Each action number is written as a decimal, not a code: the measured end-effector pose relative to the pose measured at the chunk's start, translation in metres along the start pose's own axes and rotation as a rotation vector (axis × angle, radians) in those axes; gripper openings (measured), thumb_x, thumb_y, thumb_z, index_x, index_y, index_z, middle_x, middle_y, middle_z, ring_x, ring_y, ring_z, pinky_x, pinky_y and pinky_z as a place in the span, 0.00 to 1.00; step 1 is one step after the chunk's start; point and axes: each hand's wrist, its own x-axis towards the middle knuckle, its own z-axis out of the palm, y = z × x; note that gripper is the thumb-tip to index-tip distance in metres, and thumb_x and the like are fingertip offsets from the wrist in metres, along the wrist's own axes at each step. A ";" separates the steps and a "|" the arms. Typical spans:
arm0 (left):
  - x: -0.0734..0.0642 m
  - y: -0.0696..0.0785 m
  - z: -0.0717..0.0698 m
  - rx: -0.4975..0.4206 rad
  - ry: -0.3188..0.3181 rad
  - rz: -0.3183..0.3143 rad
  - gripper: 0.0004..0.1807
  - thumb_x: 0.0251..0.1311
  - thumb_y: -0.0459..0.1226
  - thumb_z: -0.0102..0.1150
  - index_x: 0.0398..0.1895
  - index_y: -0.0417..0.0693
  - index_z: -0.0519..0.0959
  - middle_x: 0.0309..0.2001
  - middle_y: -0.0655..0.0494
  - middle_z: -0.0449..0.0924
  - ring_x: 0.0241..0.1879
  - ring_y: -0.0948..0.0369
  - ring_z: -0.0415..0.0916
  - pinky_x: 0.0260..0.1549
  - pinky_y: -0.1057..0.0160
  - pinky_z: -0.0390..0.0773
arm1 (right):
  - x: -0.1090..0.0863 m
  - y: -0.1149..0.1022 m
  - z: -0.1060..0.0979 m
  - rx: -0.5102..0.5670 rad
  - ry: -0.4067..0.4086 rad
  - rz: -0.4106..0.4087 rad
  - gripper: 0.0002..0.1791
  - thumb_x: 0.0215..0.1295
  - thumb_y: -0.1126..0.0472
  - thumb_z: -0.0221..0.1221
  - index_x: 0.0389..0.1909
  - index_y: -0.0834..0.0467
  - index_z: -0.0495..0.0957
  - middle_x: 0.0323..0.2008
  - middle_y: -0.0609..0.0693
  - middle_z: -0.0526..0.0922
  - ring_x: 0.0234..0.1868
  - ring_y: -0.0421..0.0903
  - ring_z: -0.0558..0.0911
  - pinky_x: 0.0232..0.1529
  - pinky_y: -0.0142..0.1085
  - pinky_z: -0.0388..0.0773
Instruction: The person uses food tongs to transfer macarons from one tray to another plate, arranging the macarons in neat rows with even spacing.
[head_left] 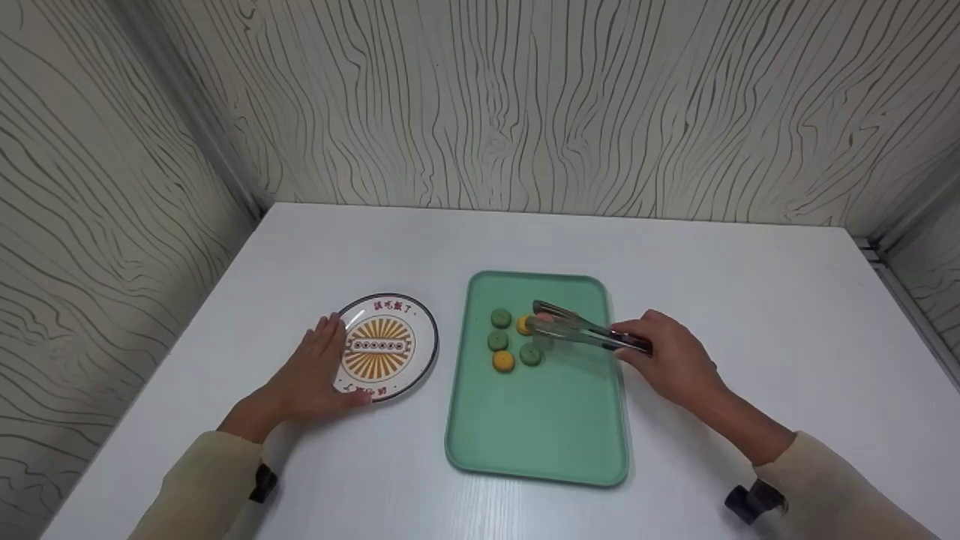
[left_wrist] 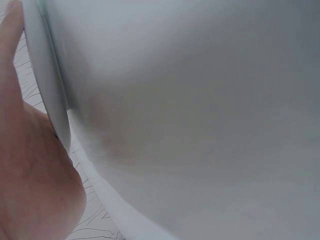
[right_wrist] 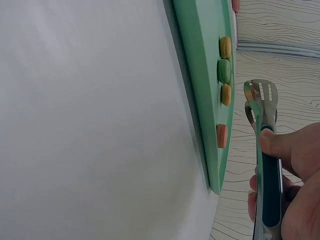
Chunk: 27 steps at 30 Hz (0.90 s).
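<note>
My right hand (head_left: 671,361) grips metal tongs (head_left: 577,330) by their dark handle, thumb on one arm in the right wrist view. The tong ends stand apart over a green tray (head_left: 536,442). On it lie several macarons: green ones, such as this green macaron (head_left: 530,354), a yellow macaron (head_left: 503,361) and a pink macaron (right_wrist: 222,136). The tongs partly cover some; in the right wrist view no macaron shows between their ends. My left hand (head_left: 311,375) rests at the left rim of a round printed plate (head_left: 425,360), fingers straight, thumb at its near edge.
The tray and plate stand side by side on a white table (head_left: 735,285), a narrow gap between them. Wood-grain patterned panels (head_left: 525,105) rise behind the table and at its left and right sides.
</note>
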 end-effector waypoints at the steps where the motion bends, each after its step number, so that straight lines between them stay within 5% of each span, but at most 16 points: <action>1: 0.000 0.000 0.000 0.004 0.000 0.002 0.70 0.54 0.71 0.59 0.78 0.25 0.42 0.80 0.31 0.37 0.80 0.38 0.32 0.76 0.40 0.42 | 0.001 -0.001 0.000 0.000 0.000 -0.003 0.17 0.58 0.68 0.72 0.49 0.58 0.88 0.29 0.46 0.75 0.29 0.42 0.71 0.28 0.32 0.69; 27: 0.001 -0.001 0.000 0.005 0.002 -0.001 0.71 0.52 0.72 0.59 0.78 0.25 0.42 0.80 0.31 0.38 0.80 0.38 0.33 0.76 0.39 0.42 | 0.036 -0.045 0.021 0.053 -0.009 -0.055 0.16 0.61 0.64 0.71 0.51 0.58 0.87 0.33 0.48 0.79 0.31 0.43 0.70 0.32 0.36 0.69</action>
